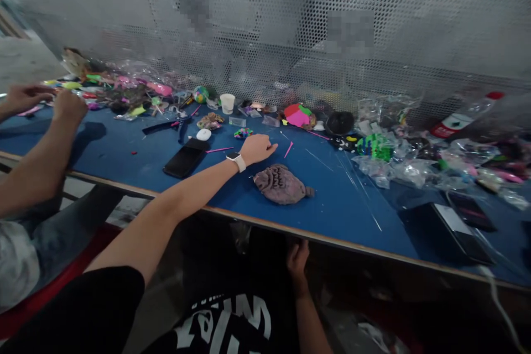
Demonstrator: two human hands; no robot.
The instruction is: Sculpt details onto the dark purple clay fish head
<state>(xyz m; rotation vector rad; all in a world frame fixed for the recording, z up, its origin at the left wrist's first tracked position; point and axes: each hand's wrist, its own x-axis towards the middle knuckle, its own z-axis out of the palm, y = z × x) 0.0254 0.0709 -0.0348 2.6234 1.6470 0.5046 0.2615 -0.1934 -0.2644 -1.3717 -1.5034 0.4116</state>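
My left hand point(257, 148), with a pale-strapped watch at its wrist, is over the blue table. Its thumb stands apart from the other fingers, which are partly hidden, and I see nothing held. Just in front of it lies a brownish-grey clay fish point(282, 184) with ridged markings. A small multicoloured lump point(243, 133) is beyond the hand, and a pink modelling tool point(289, 149) lies to its right. Below the table edge, my right hand point(297, 257) is near my lap in shadow; its fingers are partly hidden.
A black phone point(186, 158) and a white earbud case point(203, 134) lie to the left. Clay pieces and plastic bags point(410, 163) line the perforated metal screen point(265, 27). A bottle point(467, 116) lies at right, near a dark box point(446, 232). A co-worker's hands point(68, 105) are at far left.
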